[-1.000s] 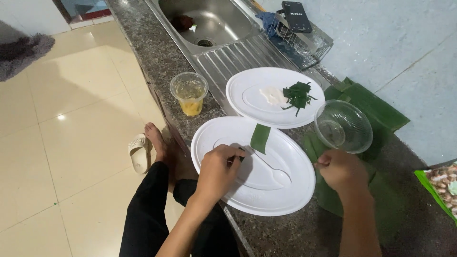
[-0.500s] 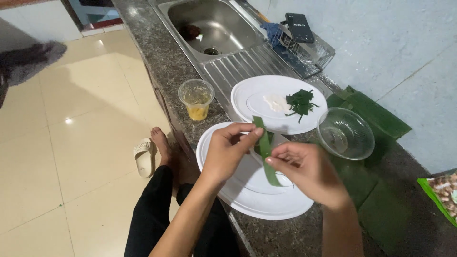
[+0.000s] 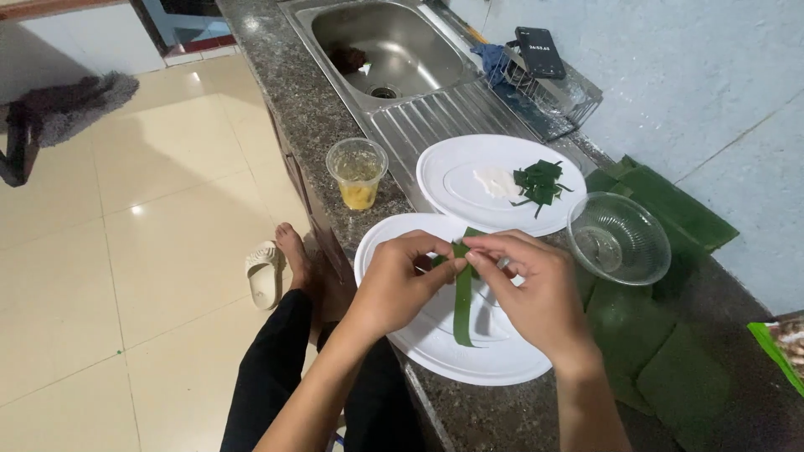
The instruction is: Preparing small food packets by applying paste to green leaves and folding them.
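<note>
Left hand [image 3: 400, 285]: thumb and forefinger pinched on the top of the leaf strip [image 3: 462, 297].
Right hand [image 3: 536, 293]: fingertips pinched on the same top end, touching the left fingers.
Leaf strip: hangs straight down from the fingertips, over the near white plate [image 3: 494, 360].
Beyond the fingers: a second white plate [image 3: 456, 180] with cut greens [image 3: 540, 184].
Right of the fingers: clear glass bowl [image 3: 618, 238] on folded green leaves [image 3: 670, 368].
Left of the fingers: plastic cup [image 3: 358, 173] with yellow contents.
Farthest: steel sink [image 3: 394, 50].
</note>
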